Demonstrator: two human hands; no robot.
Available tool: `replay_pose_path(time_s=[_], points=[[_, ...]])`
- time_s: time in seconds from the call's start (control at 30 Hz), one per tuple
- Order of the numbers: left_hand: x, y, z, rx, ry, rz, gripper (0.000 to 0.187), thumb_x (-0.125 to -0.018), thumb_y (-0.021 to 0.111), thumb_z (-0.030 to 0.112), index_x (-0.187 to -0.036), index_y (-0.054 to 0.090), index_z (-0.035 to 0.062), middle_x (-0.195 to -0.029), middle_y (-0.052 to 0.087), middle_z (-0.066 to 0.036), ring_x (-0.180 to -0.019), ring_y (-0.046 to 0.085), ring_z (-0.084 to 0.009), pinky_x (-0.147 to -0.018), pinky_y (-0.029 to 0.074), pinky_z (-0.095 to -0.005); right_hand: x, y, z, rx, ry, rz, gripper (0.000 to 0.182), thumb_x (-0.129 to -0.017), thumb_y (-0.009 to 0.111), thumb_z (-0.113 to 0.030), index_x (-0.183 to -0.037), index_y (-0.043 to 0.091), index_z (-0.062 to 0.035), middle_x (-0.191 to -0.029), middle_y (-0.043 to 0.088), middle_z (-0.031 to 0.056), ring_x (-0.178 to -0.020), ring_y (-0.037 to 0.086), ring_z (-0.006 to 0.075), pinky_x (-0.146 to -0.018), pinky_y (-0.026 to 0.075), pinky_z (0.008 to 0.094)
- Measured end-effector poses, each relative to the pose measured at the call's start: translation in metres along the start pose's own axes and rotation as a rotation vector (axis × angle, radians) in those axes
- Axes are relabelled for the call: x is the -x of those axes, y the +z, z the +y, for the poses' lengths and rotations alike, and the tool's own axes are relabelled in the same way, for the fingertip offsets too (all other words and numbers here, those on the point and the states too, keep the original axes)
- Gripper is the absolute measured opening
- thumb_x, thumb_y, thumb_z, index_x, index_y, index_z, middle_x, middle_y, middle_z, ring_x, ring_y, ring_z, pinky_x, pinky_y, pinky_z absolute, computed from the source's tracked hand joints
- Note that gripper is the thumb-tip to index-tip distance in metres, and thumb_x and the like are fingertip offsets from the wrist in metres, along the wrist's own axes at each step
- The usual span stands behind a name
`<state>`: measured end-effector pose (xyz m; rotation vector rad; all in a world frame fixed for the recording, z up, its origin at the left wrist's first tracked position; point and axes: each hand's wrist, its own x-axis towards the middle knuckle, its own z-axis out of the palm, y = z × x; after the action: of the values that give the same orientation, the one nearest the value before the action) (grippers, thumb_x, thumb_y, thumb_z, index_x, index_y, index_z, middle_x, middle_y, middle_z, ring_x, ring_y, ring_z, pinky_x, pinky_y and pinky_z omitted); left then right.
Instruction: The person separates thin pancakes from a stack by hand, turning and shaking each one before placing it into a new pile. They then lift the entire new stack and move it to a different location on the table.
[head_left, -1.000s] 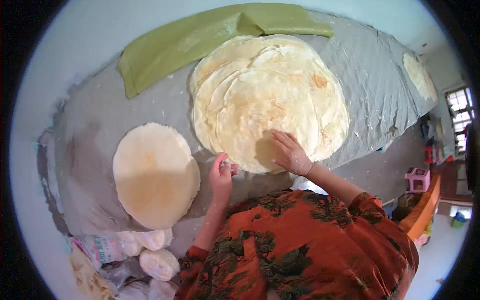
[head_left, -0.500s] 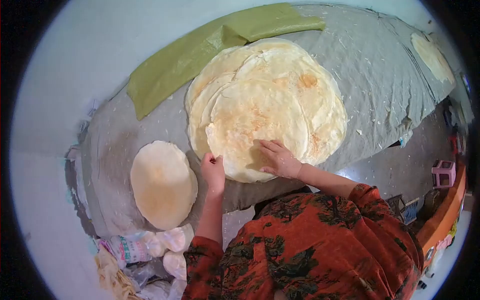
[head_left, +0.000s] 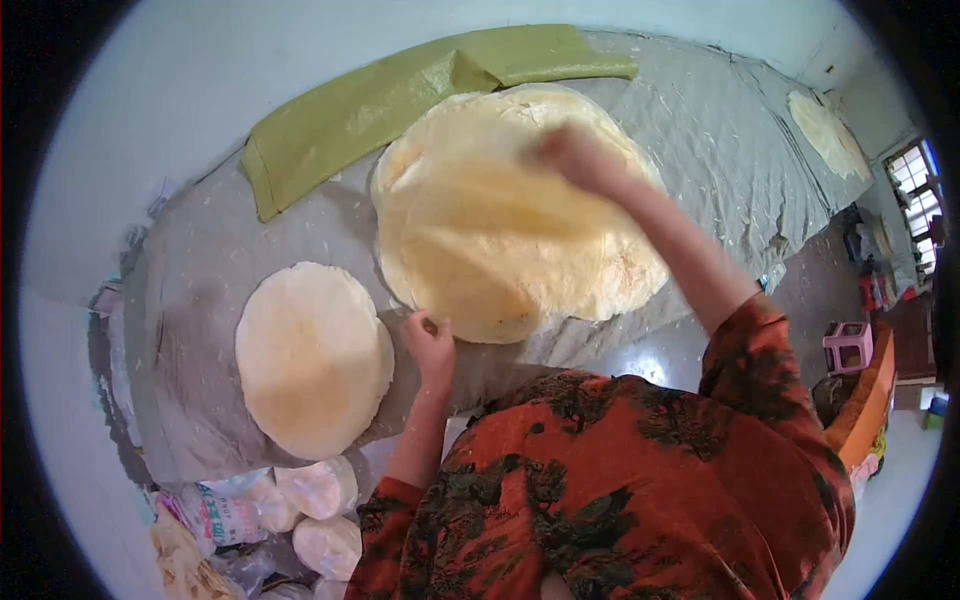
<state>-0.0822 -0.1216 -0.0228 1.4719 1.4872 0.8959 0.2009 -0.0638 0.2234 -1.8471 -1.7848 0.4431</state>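
Note:
A pile of large, thin round flatbreads (head_left: 590, 265) lies on the grey cloth, pale with some browned spots. Its upper sheet is smeared by motion, so its edges are hard to make out. Over the far part of the pile is my right hand (head_left: 565, 155), blurred, with its fingers not readable. My left hand (head_left: 430, 342) is at the near left edge of the pile, fingers curled closed; what they hold, if anything, is hidden. To the left of that hand lies a separate round flatbread (head_left: 315, 360), flat on the cloth.
A folded green sheet (head_left: 360, 115) runs along the far side of the grey cloth (head_left: 720, 150). Another flatbread piece (head_left: 828, 132) lies at the far right. Bagged pale round items (head_left: 318, 487) sit at lower left. A pink stool (head_left: 848, 347) stands on the floor at right.
My right hand has left the near part of the pile and swung up and away across it. The upper sheet now looks blurred and shifted. My left hand stays by the near edge.

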Motion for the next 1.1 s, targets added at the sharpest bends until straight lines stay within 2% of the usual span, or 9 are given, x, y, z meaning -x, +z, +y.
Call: replay_pose_path(time_s=[0.17,0.33,0.47,0.6,0.63,0.77,0.83,0.9,1.1], points=[[0.005,0.003,0.001,0.252,-0.233,0.153,0.038,-0.074,0.068,0.014,-0.1,0.046,-0.0018,-0.088,0.053,-0.012,-0.066,0.053,-0.0177,-0.053,0.044,-0.0284,0.013,-0.027,-0.053,0.145,-0.272,0.11,0.023,-0.074,0.05,-0.006,-0.093,0.063,-0.0052,-0.082,0.063,0.0195,-0.076,0.062,0.0335,-0.069,0.047,0.0407],[-0.009,-0.008,0.013,0.49,-0.423,-0.102,0.029,-0.076,0.065,0.01,-0.093,0.045,-0.0003,-0.072,0.055,-0.008,-0.048,0.052,-0.0144,-0.043,0.045,-0.028,0.076,0.135,0.007,0.195,-0.244,0.019,0.037,-0.071,0.045,0.003,-0.103,0.061,-0.0059,-0.104,0.061,0.0145,-0.091,0.061,0.0292,-0.077,0.05,0.0364],[0.002,-0.009,0.028,0.52,-0.451,-0.012,0.014,-0.081,0.059,0.006,-0.086,0.047,0.0001,-0.067,0.055,-0.008,-0.052,0.058,-0.0156,-0.039,0.045,-0.0272,0.084,0.173,0.026,0.124,-0.114,-0.133,0.024,-0.074,0.05,-0.007,-0.095,0.06,-0.0062,-0.078,0.062,0.0171,-0.075,0.06,0.0346,-0.069,0.048,0.0429],[0.003,-0.011,0.027,0.567,-0.38,-0.061,0.014,-0.081,0.058,0.004,-0.085,0.044,0.0012,-0.07,0.053,-0.007,-0.053,0.058,-0.0154,-0.042,0.047,-0.0268,-0.014,0.043,0.008,0.287,0.196,-0.24,0.022,-0.078,0.061,-0.017,-0.094,0.066,-0.0034,-0.084,0.066,0.013,-0.08,0.06,0.0145,-0.075,0.047,0.033],[0.004,-0.012,0.026,0.591,-0.36,-0.085,0.013,-0.08,0.057,0.002,-0.086,0.045,0.0016,-0.069,0.053,-0.007,-0.055,0.059,-0.0161,-0.044,0.048,-0.0273,-0.033,0.007,0.034,0.055,-0.061,0.025,0.023,-0.079,0.061,-0.017,-0.094,0.065,-0.0008,-0.084,0.067,0.0091,-0.078,0.06,0.014,-0.073,0.047,0.0324],[-0.003,-0.007,0.028,0.524,-0.372,-0.115,0.012,-0.082,0.051,0.007,-0.094,0.05,0.0027,-0.08,0.058,-0.008,-0.067,0.061,-0.0179,-0.057,0.053,-0.0323,-0.042,-0.093,-0.064,-0.126,0.02,0.139,0.022,-0.081,0.06,-0.018,-0.095,0.065,-0.0008,-0.082,0.067,0.0051,-0.075,0.06,0.0128,-0.067,0.048,0.0313],[-0.002,-0.011,0.044,0.974,-0.447,-0.225,0.02,-0.084,0.046,0.009,-0.103,0.05,0.0031,-0.093,0.059,-0.009,-0.082,0.061,-0.0205,-0.065,0.054,-0.0358,-0.014,-0.074,-0.101,0.214,0.122,0.122,0.022,-0.084,0.058,-0.018,-0.1,0.063,-0.0029,-0.084,0.067,0.0092,-0.074,0.061,0.0129,-0.066,0.049,0.0316],[-0.001,-0.015,0.058,1.069,-0.461,-0.269,0.022,-0.084,0.044,0.012,-0.104,0.049,0.0031,-0.099,0.058,-0.01,-0.087,0.06,-0.022,-0.068,0.053,-0.0368,0.007,-0.014,-0.061,0.332,-0.185,0.186,0.024,-0.084,0.047,-0.013,-0.102,0.063,-0.009,-0.087,0.063,0.0174,-0.079,0.062,0.0318,-0.071,0.049,0.0374],[-0.015,-0.008,0.044,1.305,-0.566,-0.514,0.03,-0.084,0.042,0.017,-0.111,0.046,0.0028,-0.112,0.054,-0.011,-0.103,0.054,-0.0266,-0.082,0.047,-0.0448,0.107,0.171,0.005,0.184,-0.175,-0.279,0.029,-0.075,0.058,-0.016,-0.101,0.058,-0.0034,-0.091,0.062,0.0169,-0.08,0.061,0.032,-0.07,0.05,0.0386]])
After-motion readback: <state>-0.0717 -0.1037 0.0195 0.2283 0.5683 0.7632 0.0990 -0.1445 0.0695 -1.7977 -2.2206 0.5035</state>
